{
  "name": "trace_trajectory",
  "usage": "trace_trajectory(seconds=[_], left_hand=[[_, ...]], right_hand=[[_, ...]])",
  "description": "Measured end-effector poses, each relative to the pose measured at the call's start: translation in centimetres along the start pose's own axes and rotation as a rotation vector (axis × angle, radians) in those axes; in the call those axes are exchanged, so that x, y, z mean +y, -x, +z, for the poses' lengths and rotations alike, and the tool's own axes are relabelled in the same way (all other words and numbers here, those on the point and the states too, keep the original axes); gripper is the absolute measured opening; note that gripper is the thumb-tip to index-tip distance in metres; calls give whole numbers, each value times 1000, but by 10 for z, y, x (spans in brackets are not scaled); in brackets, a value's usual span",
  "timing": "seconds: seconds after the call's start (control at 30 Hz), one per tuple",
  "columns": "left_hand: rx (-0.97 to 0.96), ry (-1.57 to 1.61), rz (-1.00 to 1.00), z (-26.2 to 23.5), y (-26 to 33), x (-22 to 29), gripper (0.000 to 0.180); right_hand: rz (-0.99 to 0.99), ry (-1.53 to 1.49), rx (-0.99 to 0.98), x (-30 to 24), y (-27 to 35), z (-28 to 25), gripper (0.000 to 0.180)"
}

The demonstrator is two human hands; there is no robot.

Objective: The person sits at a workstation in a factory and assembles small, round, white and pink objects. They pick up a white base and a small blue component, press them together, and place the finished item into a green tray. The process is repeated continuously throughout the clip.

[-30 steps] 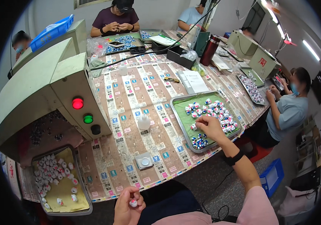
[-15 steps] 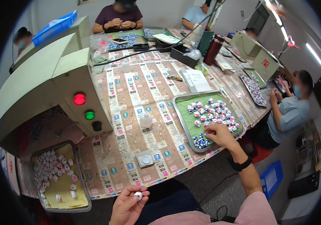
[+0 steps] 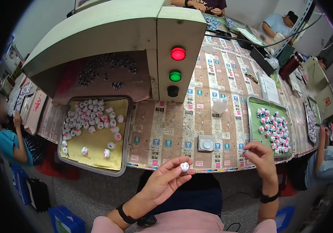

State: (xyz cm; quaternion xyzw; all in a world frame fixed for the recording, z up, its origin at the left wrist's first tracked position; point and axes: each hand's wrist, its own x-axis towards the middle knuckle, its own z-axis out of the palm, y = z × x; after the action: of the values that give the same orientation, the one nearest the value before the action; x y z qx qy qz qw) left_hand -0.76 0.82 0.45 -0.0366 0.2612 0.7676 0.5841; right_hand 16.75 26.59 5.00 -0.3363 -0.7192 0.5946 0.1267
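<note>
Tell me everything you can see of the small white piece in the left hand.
The small white piece looks rounded and smooth, perhaps plastic, with faint darker marks too small to make out. The left hand holds it between thumb and fingers, which partly cover it, close to the near edge of the table in this view.

The person [image 3: 189, 213] is wearing a pink short-sleeved top [image 3: 191, 225], dark blue clothing [image 3: 205, 198] below, and a black wristband [image 3: 269, 198] on each arm.

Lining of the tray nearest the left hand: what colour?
The lining is yellow, best seen in the head view.
</note>
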Motion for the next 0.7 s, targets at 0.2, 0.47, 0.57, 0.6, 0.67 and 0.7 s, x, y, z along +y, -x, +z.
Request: trace_trajectory(seconds=[0.2, 0.47, 0.57, 0.6, 0.67, 0.7], left_hand=[[48, -70, 3, 2, 3, 2, 29], [13, -4, -7, -5, 4, -2, 28], [22, -13, -23, -8, 7, -3, 29], [14, -10, -23, -9, 7, -3, 29], [-2, -3, -25, -10, 6, -4, 30], [7, -1, -20, -9, 7, -5, 30]], right_hand=[[-218, 161, -45, -9, -14, 58, 17], [-496, 546, 35, -11, -36, 92, 11], [-556, 627, 39, -7, -40, 96, 11], [-557, 641, 36, -6, -40, 97, 11], [-534, 632, 31, -7, -39, 96, 10], [-520, 625, 30, -7, -39, 96, 10]])
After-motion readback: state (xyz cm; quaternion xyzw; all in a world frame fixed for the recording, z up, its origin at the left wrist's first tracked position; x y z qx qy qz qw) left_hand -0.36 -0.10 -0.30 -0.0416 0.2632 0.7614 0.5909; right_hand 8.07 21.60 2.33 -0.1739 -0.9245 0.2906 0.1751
